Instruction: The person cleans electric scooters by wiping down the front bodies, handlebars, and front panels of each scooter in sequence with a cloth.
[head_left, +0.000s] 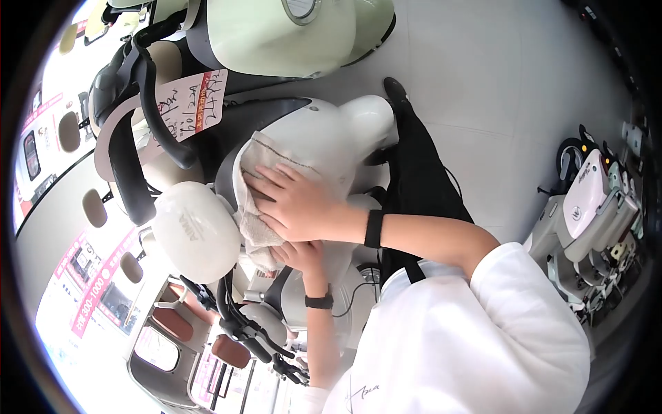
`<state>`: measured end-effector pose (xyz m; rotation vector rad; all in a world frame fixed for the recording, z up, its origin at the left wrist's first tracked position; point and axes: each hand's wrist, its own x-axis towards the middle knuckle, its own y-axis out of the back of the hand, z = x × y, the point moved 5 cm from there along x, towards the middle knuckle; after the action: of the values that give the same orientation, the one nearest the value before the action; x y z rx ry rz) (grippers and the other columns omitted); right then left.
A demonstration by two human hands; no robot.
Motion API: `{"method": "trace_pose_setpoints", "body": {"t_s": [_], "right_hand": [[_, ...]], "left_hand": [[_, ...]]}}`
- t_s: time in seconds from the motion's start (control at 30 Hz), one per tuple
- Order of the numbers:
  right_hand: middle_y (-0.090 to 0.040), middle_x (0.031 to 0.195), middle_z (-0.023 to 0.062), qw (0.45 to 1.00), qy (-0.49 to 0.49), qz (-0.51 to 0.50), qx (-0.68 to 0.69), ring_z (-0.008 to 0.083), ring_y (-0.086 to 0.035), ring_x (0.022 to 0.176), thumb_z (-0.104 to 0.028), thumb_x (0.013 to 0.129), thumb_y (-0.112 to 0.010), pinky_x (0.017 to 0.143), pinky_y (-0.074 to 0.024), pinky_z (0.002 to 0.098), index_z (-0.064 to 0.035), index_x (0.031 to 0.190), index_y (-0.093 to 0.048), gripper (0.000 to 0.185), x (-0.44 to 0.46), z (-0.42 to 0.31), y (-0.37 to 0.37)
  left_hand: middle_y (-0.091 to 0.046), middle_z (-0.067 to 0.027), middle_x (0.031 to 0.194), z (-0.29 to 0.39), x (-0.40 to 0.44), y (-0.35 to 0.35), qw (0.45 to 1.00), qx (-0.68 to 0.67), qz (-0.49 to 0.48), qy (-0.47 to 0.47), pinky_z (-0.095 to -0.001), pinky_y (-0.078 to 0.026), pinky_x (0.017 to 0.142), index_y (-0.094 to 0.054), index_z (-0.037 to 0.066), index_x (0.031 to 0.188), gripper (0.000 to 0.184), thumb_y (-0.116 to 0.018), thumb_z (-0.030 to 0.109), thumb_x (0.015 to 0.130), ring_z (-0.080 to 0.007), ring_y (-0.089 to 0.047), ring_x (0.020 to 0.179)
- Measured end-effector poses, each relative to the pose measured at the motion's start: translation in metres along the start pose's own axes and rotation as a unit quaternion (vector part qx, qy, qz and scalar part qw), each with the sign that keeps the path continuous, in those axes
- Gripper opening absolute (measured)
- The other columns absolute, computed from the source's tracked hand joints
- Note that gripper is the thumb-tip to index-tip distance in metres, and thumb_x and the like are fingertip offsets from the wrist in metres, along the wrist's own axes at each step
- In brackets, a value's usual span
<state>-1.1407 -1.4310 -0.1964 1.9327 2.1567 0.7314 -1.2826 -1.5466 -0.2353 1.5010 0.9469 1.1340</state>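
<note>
A beige cloth (256, 155) with a dark stripe lies over the glossy white body of an electric scooter (331, 138). My right hand (296, 203) rests flat on the cloth, fingers spread and pressing it against the curved panel. Just below it, my left hand (302, 257) touches the cloth's lower edge, its fingers mostly stretched out. Both wrists have dark bands. A white rounded AIMA backrest (196, 231) stands left of the cloth, close to its edge. The surface under the cloth is hidden.
A pale green scooter (283, 34) stands close by at the top. A handwritten price card (193, 103) lies on the dark seat area. Black handlebars (241, 328) jut out at lower left. More scooters (583, 200) line the right side, across the pale tiled floor (476, 90).
</note>
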Motion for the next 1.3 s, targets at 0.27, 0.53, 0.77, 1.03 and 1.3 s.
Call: {"method": "trace_pose_setpoints", "body": {"t_s": [0.27, 0.53, 0.77, 1.03, 1.3], "right_hand": [[-0.050, 0.156, 0.0059, 0.977, 0.179, -0.060, -0.101, 0.0262, -0.032, 0.153, -0.035, 0.096, -0.054, 0.126, -0.0160, 0.0517, -0.0140, 0.127, -0.072, 0.041, -0.039, -0.027, -0.041], [-0.058, 0.149, -0.0007, 0.983, 0.178, -0.018, -0.034, 0.0198, -0.044, 0.145, -0.033, 0.090, -0.061, 0.123, -0.0260, 0.0509, -0.0159, 0.119, -0.076, 0.037, -0.012, -0.004, -0.015], [-0.062, 0.140, 0.0132, 0.987, -0.074, 0.027, 0.137, 0.0373, -0.060, 0.124, -0.029, 0.099, -0.056, 0.099, -0.0522, 0.0417, -0.0057, 0.123, -0.068, 0.036, 0.005, 0.074, -0.010], [-0.059, 0.135, 0.0301, 0.829, -0.410, 0.102, 0.365, 0.0462, -0.060, 0.120, -0.027, 0.105, -0.048, 0.097, -0.0496, 0.0465, -0.0001, 0.144, -0.044, 0.047, -0.107, 0.076, -0.033], [-0.010, 0.164, 0.0369, 0.848, -0.397, 0.120, 0.330, 0.0524, -0.031, 0.147, -0.027, 0.098, -0.059, 0.117, -0.0380, 0.0477, 0.0054, 0.158, -0.017, 0.080, -0.142, 0.031, -0.067]], "left_hand": [[-0.050, -0.0365, 0.136, -0.021, -0.103, -0.034, 0.981, 0.046, -0.173, 0.080, -0.0679, -0.033, 0.100, -0.043, -0.009, 0.142, 0.076, -0.067, 0.042, 0.091, -0.0608, -0.045, 0.120], [-0.051, -0.0389, 0.130, -0.008, -0.050, -0.003, 0.993, -0.046, -0.106, 0.028, -0.0687, -0.034, 0.098, -0.051, -0.009, 0.121, 0.040, -0.061, 0.023, 0.100, -0.0619, -0.047, 0.113], [-0.054, -0.0220, 0.143, 0.039, 0.069, 0.027, 0.997, -0.031, -0.066, 0.004, -0.0570, -0.033, 0.111, -0.056, -0.001, 0.134, 0.045, -0.062, 0.020, 0.095, -0.0470, -0.047, 0.133], [-0.060, -0.0113, 0.142, 0.071, 0.100, 0.026, 0.994, -0.044, -0.048, -0.083, -0.0510, -0.036, 0.110, -0.065, 0.012, 0.136, 0.046, -0.059, 0.013, 0.091, -0.0358, -0.054, 0.130], [-0.041, -0.0284, 0.155, 0.015, -0.003, 0.022, 0.997, -0.058, -0.052, 0.017, -0.0612, -0.024, 0.116, -0.044, 0.000, 0.153, 0.071, -0.062, 0.042, 0.099, -0.0476, -0.037, 0.143]]}}
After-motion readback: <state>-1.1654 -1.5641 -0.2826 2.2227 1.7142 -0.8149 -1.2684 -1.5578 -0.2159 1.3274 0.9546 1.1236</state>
